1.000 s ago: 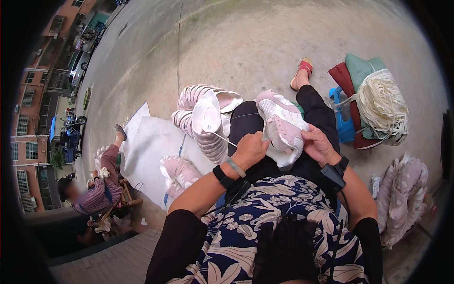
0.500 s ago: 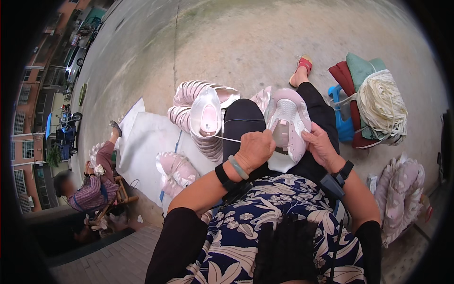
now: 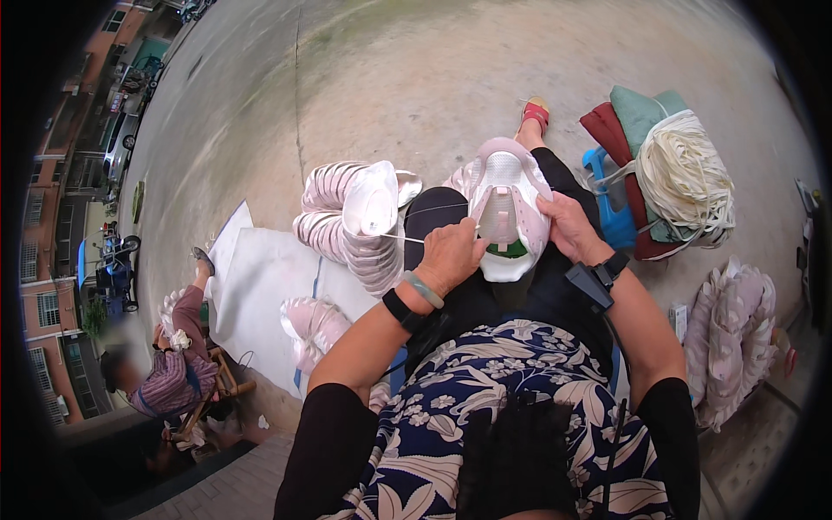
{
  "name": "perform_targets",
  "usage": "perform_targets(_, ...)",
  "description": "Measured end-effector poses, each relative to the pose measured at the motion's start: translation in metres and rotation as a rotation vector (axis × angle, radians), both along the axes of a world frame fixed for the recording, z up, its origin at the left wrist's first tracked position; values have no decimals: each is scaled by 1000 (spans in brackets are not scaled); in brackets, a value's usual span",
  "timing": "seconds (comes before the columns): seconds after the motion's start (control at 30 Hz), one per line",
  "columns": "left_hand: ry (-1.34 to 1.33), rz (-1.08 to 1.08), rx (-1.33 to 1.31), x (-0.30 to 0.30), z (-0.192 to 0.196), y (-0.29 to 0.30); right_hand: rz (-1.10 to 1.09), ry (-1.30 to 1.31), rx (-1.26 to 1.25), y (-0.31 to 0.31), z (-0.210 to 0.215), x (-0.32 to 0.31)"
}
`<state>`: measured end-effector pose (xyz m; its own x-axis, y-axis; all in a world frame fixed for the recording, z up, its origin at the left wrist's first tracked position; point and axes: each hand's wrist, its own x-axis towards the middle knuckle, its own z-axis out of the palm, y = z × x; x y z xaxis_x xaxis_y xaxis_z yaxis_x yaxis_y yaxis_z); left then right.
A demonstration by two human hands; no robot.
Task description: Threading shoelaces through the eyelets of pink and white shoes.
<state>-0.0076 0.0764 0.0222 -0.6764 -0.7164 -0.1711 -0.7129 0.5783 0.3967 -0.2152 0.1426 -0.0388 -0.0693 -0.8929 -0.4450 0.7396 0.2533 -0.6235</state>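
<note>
A pale pink and white shoe upper rests over my lap, its toe end pointing away from me. My right hand grips its right edge, fingers beneath and thumb on top. At its left edge, the fingers of my left hand are closed on a white shoelace, which trails leftward over my knee. Whether those fingers also pinch the upper is hard to see. A green patch shows through the near opening of the upper. Left of my knee stands a curved stack of nested shoe uppers.
At right, a hank of cream laces lies on red and green cloth over a blue stool. Bundled uppers sit at lower right, others on a white sheet. A seated person works at far left.
The upper has turned more upright and moved nearer my left knee, both hands moving with it. The green patch now shows in its opening. The whole view has shifted slightly.
</note>
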Motion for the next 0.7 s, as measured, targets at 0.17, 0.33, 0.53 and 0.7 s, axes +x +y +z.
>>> perform_targets(0.17,114,2,34,-14,-26,-11,37,374,84,0,17,-1)
perform_targets(0.33,78,30,58,-29,-35,-20,52,295,137,-5,7,1)
perform_targets(0.53,3,84,107,-47,-39,-20,141,1091,206,-33,-46,-12)
perform_targets(0.7,-14,74,154,-46,-38,-27,350,1499,262,-38,-36,-1)
